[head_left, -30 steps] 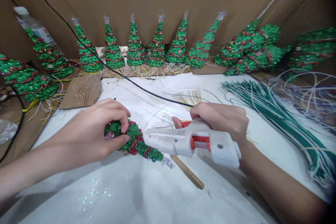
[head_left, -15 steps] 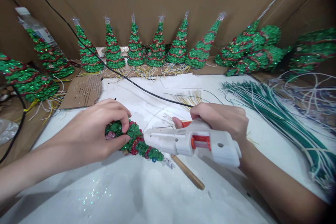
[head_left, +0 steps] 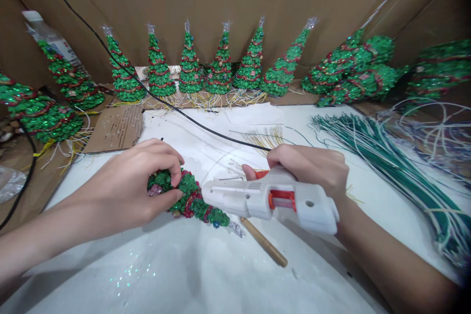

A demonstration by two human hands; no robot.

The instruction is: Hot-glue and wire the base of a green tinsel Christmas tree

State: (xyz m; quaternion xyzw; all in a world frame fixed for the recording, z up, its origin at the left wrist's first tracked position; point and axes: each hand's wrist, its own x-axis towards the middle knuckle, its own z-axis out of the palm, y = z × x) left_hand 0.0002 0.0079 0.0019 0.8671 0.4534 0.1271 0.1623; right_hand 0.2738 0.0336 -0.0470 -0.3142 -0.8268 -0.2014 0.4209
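Small tinsel tree (head_left: 189,199), green glitter with red garland bands, lay on its side between the hands, base pinched in the left hand (head_left: 138,184), long axis running rightward and toward the person to a clear tip. The right hand (head_left: 312,167) was closed around a white glue gun (head_left: 268,199), nozzle touching the tree's middle; a wooden stick (head_left: 263,242) lay beneath the gun.
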